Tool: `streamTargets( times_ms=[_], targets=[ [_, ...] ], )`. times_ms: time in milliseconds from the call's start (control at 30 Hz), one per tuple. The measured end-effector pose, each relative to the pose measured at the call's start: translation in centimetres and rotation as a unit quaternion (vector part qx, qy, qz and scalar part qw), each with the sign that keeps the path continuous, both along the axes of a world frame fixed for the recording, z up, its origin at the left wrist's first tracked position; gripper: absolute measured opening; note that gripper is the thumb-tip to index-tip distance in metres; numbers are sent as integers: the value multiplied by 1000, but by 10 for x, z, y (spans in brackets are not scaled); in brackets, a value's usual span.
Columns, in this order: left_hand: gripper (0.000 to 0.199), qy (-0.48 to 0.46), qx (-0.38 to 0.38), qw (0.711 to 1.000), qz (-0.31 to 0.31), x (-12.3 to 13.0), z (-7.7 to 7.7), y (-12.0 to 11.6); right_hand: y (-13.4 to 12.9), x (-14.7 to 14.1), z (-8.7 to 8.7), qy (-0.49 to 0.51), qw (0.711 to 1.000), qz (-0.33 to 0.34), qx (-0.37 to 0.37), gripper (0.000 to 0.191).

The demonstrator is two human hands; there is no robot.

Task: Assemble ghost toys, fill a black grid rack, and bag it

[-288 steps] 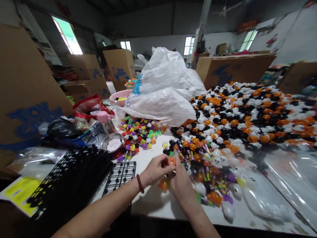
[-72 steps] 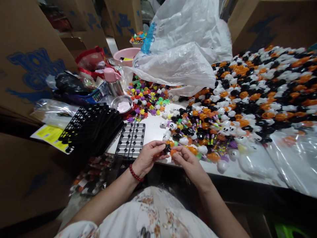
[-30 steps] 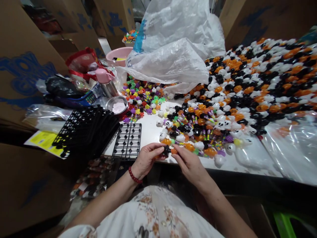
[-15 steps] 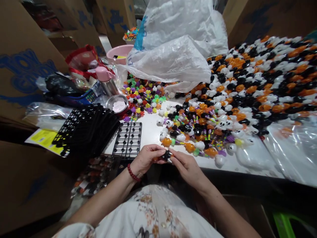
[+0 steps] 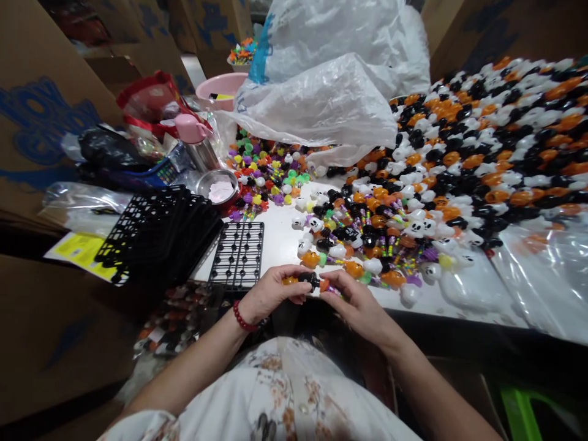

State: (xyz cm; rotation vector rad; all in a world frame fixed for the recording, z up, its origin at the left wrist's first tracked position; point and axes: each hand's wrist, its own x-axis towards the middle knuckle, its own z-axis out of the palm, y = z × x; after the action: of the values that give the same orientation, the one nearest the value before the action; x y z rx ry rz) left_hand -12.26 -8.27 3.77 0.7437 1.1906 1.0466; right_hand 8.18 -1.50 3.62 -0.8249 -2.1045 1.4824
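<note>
My left hand (image 5: pixel 275 293), with a red bead bracelet on the wrist, is closed around a black and orange plastic toy head (image 5: pixel 309 280) at the table's front edge. Facing it, my right hand (image 5: pixel 356 301) pinches a small candy tube with an orange cap (image 5: pixel 324 285); its purple end shows between the fingers. Cap and black part meet or nearly meet; I cannot tell whether they are joined. Just beyond my hands lies a pile of candy tubes and toy heads, among them an orange pumpkin head (image 5: pixel 353 269) and a white ghost head (image 5: pixel 315 224).
A black plastic grid tray (image 5: pixel 236 254) lies left of my hands, beside stacked black trays (image 5: pixel 151 233). Behind stand a metal bowl (image 5: pixel 217 187), a pink-lidded flask (image 5: pixel 197 144) and a large white sack (image 5: pixel 316 110). Many more heads (image 5: pixel 496 147) cover the right side, near clear plastic bags (image 5: pixel 542 275).
My hands have drawn slightly apart, the right one moving right. The orange cap and purple part of the candy tube now show between them, and more of the black piece is visible.
</note>
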Motion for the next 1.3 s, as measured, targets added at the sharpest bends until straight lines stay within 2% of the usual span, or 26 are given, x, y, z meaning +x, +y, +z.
streamTargets(
  times_ms=[167,233,367,533,633,733,833,933,1167,1300],
  targets=[
    [39,31,8,999,-25,-4,-2,-1,2,5,7,-50,992,39,111,23],
    [38,26,7,999,-32,-4,-2,-1,2,6,8,-54,990,51,124,24],
    [37,8,6,1000,-14,3,0,-3,-1,7,7,-40,995,16,94,23],
    [37,-18,11,1000,4,11,0,-6,-4,8,4,-21,999,-26,-6,26],
    [39,-41,0,999,8,11,-5,-6,-4,10,6,-21,999,-12,42,24],
    [40,-92,-41,995,-5,11,-12,-4,-1,12,12,-46,993,33,106,23],
    [41,-120,-75,990,-10,10,-16,-2,1,14,15,-79,985,70,133,25],
    [40,-109,-69,992,-10,10,-16,-2,1,15,14,-77,989,63,105,25],
    [38,-24,2,1000,-3,11,-8,-8,-9,14,0,-63,997,-12,29,27],
    [37,-5,11,1000,-7,12,-7,-8,-13,13,-1,-60,998,-17,-8,26]
  ],
)
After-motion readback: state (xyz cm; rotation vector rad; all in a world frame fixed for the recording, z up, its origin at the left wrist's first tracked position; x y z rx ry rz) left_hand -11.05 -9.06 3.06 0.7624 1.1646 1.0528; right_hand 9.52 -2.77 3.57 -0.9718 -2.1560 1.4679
